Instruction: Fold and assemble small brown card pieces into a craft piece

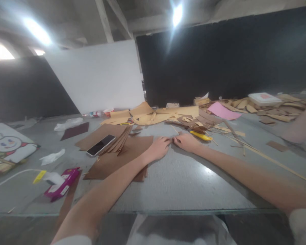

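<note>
In the head view I look for print first, and from here I can read none. The magenta plastic packet (pixel 62 184), on the near left side of the white-edged black phone (pixel 101 145), has pale label patches too blurred to make out. Farther left of the phone, a white printed bag (pixel 11 144) shows a round cartoon face with a red scarf-like band. Well beyond the phone to the right, a flat white box (pixel 264 98) carries a small reddish label, also illegible to me.

The thin, matte brown sheets (pixel 127 153) lie under and just right of the phone. They look flat and straight-edged, with several narrower pieces fanned beside it. The yellow elongated tool (pixel 201 136) lies well to the phone's right, beside loose strips.

My left hand (pixel 159 148) is right of the phone at the edge of the sheets, palm down, fingers bent; whether it touches them I cannot tell. My right hand (pixel 185 142) is farther right, near the tool, fingers curled inward, the two hands' fingertips nearly meeting. I cannot tell whether either is pinching anything. Both forearms reach in from the near edge, angled toward each other.
</note>
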Motion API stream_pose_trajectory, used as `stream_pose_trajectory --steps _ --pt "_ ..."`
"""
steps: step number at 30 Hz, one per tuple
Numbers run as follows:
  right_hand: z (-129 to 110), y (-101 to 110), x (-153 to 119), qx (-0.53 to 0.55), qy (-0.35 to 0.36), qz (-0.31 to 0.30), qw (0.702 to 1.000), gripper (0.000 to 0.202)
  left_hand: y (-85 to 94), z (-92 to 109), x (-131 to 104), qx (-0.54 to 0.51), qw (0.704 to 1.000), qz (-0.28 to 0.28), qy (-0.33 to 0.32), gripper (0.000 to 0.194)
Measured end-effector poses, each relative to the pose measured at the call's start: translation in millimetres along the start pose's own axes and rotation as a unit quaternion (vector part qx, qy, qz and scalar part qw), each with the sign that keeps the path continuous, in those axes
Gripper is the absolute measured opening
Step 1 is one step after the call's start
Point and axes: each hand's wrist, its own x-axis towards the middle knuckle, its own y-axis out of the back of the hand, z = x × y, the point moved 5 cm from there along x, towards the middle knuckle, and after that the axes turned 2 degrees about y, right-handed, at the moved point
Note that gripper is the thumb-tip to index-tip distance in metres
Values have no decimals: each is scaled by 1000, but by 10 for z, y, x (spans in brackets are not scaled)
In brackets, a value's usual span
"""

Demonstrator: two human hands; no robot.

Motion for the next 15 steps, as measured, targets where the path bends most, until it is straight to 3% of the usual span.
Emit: stream_pose_trajectory --steps 15 --pt "6 -27 9 -13 9 5 1000 50 7 6 -2 0 1000 -3 -2 50"
